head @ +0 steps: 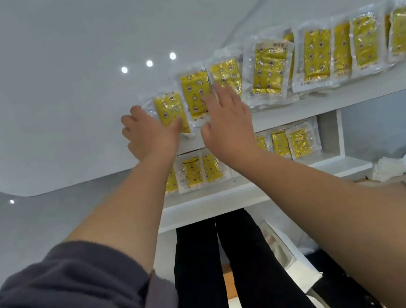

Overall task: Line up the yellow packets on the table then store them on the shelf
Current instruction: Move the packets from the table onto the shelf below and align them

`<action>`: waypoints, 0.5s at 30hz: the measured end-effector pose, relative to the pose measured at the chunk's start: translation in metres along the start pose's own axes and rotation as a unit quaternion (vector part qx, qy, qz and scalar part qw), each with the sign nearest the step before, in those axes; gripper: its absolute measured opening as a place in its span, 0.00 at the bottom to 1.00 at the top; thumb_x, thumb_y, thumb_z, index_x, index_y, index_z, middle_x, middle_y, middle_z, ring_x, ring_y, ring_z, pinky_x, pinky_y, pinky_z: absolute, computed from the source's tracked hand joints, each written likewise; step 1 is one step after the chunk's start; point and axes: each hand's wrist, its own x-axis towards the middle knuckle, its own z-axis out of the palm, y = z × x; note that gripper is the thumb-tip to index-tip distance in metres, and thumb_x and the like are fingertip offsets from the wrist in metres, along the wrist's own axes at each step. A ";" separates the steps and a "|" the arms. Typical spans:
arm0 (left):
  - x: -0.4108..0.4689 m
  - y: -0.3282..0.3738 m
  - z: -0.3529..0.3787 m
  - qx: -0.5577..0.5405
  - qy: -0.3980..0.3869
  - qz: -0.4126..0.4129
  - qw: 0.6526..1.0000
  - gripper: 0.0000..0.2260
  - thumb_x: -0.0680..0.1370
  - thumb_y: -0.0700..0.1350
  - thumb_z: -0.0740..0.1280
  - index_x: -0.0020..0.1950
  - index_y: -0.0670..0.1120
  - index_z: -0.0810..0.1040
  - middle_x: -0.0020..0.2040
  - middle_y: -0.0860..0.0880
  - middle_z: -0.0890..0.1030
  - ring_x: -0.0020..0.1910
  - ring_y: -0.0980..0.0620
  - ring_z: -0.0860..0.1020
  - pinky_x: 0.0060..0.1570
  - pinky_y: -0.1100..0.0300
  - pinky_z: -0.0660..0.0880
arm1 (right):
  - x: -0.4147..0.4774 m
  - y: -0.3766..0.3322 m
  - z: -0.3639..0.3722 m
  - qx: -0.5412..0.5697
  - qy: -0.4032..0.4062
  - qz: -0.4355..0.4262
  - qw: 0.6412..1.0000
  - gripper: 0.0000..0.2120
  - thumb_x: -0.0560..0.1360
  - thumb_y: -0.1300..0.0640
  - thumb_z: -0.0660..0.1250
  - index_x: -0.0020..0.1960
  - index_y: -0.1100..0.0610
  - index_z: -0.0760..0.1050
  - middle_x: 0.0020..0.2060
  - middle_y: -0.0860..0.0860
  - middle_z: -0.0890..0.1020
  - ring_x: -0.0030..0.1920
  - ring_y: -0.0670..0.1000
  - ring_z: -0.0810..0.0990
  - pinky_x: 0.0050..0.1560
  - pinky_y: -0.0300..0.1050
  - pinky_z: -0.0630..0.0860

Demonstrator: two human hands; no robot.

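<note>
Grey sleeve (59, 294) nearest, with bare forearms reaching away. Farther, the white shelf (229, 194) under the tabletop holds stored packets (194, 173) in a row. On the table (45, 111), lined packets (316, 57) run along its near edge. The left hand (148, 133) curls round the end packet (170, 111), thumb across it. Just right, the right hand (228, 121) lies flat on the next two, fingers spread.

Crumpled white tissue (395, 164) at far right, a white carton (300, 268) lower down beside black trouser legs (198, 273)
</note>
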 end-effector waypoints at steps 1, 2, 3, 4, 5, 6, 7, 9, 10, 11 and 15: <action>0.006 0.005 0.002 0.033 0.002 0.010 0.999 0.38 0.68 0.61 0.73 0.69 0.44 0.62 0.65 0.44 0.66 0.64 0.42 0.67 0.56 0.47 0.71 | 0.007 0.000 0.002 -0.025 -0.019 0.023 0.999 0.31 0.76 0.58 0.61 0.77 0.52 0.56 0.79 0.54 0.48 0.78 0.59 0.45 0.75 0.59 0.51; 0.011 0.008 0.003 0.060 0.006 0.026 0.998 0.39 0.68 0.62 0.73 0.69 0.44 0.62 0.65 0.43 0.66 0.63 0.42 0.67 0.55 0.47 0.70 | 0.013 0.001 0.005 -0.044 -0.042 0.043 0.997 0.33 0.76 0.57 0.60 0.78 0.52 0.50 0.79 0.55 0.43 0.78 0.61 0.41 0.76 0.60 0.49; 0.014 0.010 0.004 0.080 0.010 0.042 0.996 0.40 0.67 0.63 0.74 0.69 0.45 0.61 0.65 0.43 0.66 0.63 0.42 0.68 0.55 0.48 0.70 | 0.017 0.001 0.010 -0.061 -0.063 0.052 0.995 0.36 0.77 0.56 0.60 0.79 0.52 0.46 0.78 0.55 0.40 0.77 0.63 0.39 0.76 0.60 0.48; 0.019 0.011 0.003 0.091 0.013 0.052 0.994 0.40 0.66 0.63 0.74 0.69 0.45 0.61 0.64 0.43 0.66 0.62 0.42 0.68 0.55 0.48 0.70 | 0.018 0.000 0.015 -0.079 -0.078 0.052 0.992 0.37 0.77 0.55 0.60 0.79 0.52 0.43 0.78 0.56 0.38 0.76 0.64 0.37 0.76 0.60 0.49; 0.023 0.009 0.000 0.094 0.015 0.057 0.994 0.41 0.66 0.64 0.74 0.69 0.45 0.61 0.64 0.43 0.67 0.62 0.42 0.68 0.55 0.48 0.70 | 0.018 -0.003 0.020 -0.090 -0.086 0.049 0.991 0.38 0.77 0.54 0.60 0.79 0.53 0.42 0.77 0.57 0.37 0.76 0.65 0.37 0.75 0.59 0.50; 0.028 0.005 -0.004 0.088 0.016 0.055 0.994 0.41 0.65 0.63 0.74 0.69 0.46 0.61 0.64 0.43 0.67 0.62 0.42 0.68 0.55 0.47 0.70 | 0.017 -0.008 0.025 -0.094 -0.093 0.050 0.990 0.38 0.77 0.54 0.60 0.79 0.53 0.41 0.77 0.57 0.36 0.76 0.65 0.36 0.75 0.57 0.52; 0.033 -0.002 -0.010 0.076 0.019 0.046 0.996 0.41 0.65 0.63 0.75 0.69 0.46 0.61 0.64 0.43 0.67 0.62 0.42 0.68 0.55 0.47 0.70 | 0.014 -0.014 0.030 -0.095 -0.098 0.053 0.989 0.39 0.77 0.54 0.60 0.79 0.53 0.40 0.77 0.57 0.35 0.76 0.65 0.36 0.74 0.56 0.54; 0.044 -0.019 -0.023 0.051 0.026 0.020 0.998 0.41 0.65 0.62 0.75 0.69 0.45 0.61 0.64 0.43 0.67 0.63 0.41 0.68 0.55 0.45 0.71 | 0.010 -0.029 0.037 -0.106 -0.112 0.049 0.987 0.39 0.77 0.54 0.59 0.79 0.53 0.39 0.77 0.56 0.36 0.76 0.66 0.35 0.73 0.56 0.57; 0.048 -0.029 -0.030 0.046 0.030 0.012 0.998 0.41 0.66 0.61 0.76 0.69 0.45 0.62 0.64 0.42 0.67 0.63 0.41 0.68 0.55 0.45 0.71 | 0.009 -0.037 0.040 -0.111 -0.123 0.037 0.986 0.38 0.77 0.53 0.59 0.79 0.53 0.40 0.78 0.55 0.36 0.76 0.66 0.36 0.73 0.57 0.57; 0.051 -0.037 -0.036 0.046 0.034 0.009 0.998 0.40 0.66 0.60 0.76 0.69 0.44 0.62 0.64 0.42 0.67 0.63 0.41 0.68 0.54 0.45 0.72 | 0.008 -0.044 0.042 -0.101 -0.135 0.022 0.985 0.38 0.77 0.53 0.59 0.79 0.52 0.41 0.78 0.53 0.38 0.76 0.65 0.37 0.73 0.57 0.58; 0.050 -0.046 -0.047 0.049 0.029 0.019 0.998 0.41 0.67 0.61 0.75 0.70 0.43 0.61 0.66 0.42 0.64 0.64 0.41 0.66 0.49 0.48 0.72 | 0.013 -0.060 0.034 -0.024 -0.103 0.021 0.994 0.34 0.76 0.56 0.62 0.77 0.48 0.52 0.79 0.50 0.46 0.77 0.57 0.49 0.70 0.60 0.61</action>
